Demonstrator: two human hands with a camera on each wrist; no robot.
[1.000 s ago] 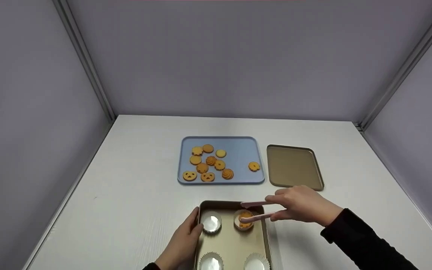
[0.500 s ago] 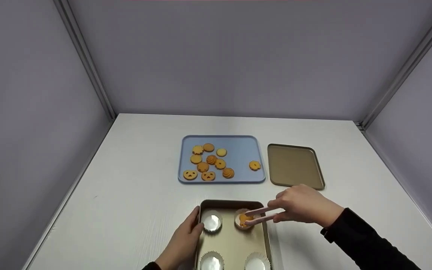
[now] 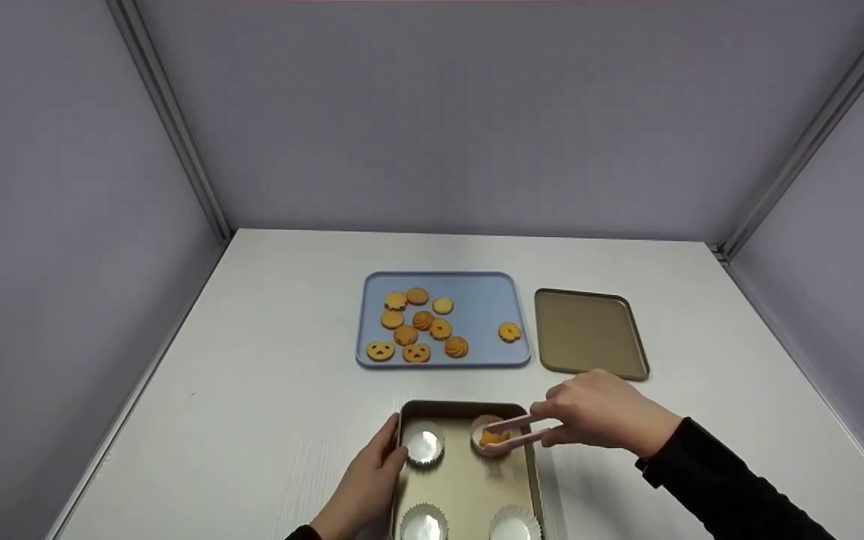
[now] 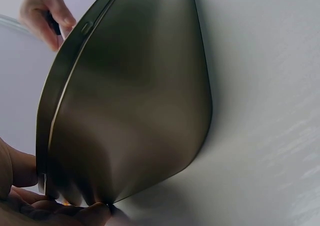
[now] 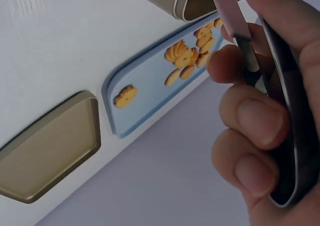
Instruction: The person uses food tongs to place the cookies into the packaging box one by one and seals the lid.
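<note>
My left hand [image 3: 364, 477] grips the left side of a deep gold-brown baking pan [image 3: 469, 478], thumb over the rim. In the left wrist view the pan's outer wall [image 4: 130, 101] fills the middle. Tongs [image 3: 520, 442] with pink tips are held in my right hand [image 3: 603, 412]; their dark metal handle [image 5: 289, 136] shows in the right wrist view. The tong tips reach into the pan's far right paper cup [image 3: 477, 448], on either side of an orange-brown cookie [image 3: 493, 436]. Contact between tips and cookie is too small to tell. Other pleated cups [image 3: 424, 444] hold no cookie.
Beyond the pan lies a blue tray [image 3: 477, 300] with several cookies, mostly at its left; one flower-shaped cookie [image 3: 508, 332] sits apart at the right. A shallow brown tray [image 3: 589, 334] stands beside it. Grey panels [image 3: 432, 120] enclose the white table [image 3: 274, 337].
The tong tips have drawn closer together, from wide apart to either side of the cookie in the far right cup. That cup has shifted slightly. My left hand stays on the pan.
</note>
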